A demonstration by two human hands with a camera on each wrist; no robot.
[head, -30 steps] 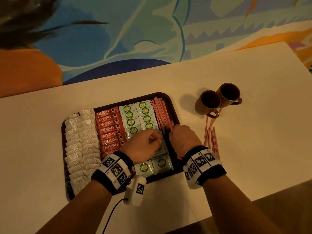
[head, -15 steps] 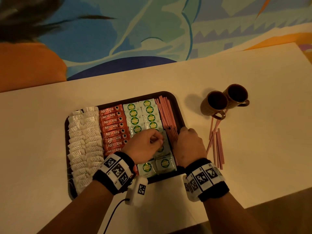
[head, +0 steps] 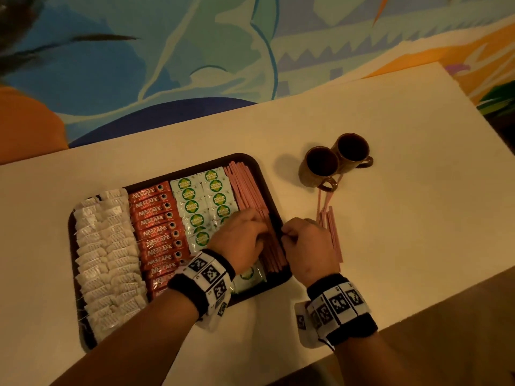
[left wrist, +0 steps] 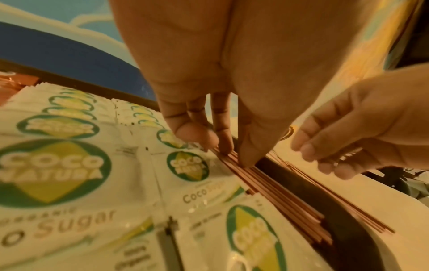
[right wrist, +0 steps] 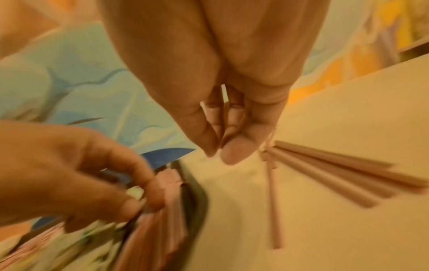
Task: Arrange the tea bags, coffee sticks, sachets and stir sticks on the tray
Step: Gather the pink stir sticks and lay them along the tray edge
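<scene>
A dark tray (head: pixel 266 190) holds white tea bags (head: pixel 103 246) at the left, then red coffee sticks (head: pixel 156 218), green-and-white sugar sachets (head: pixel 192 193) and pink stir sticks (head: pixel 245 188) along its right side. My left hand (head: pixel 252 218) is over the tray's right part; in the left wrist view its fingertips (left wrist: pixel 223 144) and thumb press down on the stir sticks (left wrist: pixel 278 192). My right hand (head: pixel 295 232) hovers just outside the tray's right rim, fingers loosely curled with nothing seen in them (right wrist: pixel 220 150). Several loose stir sticks (head: pixel 333 235) lie on the table to its right.
Two brown mugs (head: pixel 320 165) (head: pixel 351 151) stand together on the table beyond the loose sticks, which reach up to their handles. The pale table (head: pixel 418 190) ends close behind my wrists. A patterned blue floor lies past its far edge.
My right hand has come off the tray's stir sticks and moved right, past the rim. My left hand has slid right from the sachets onto the stir sticks.
</scene>
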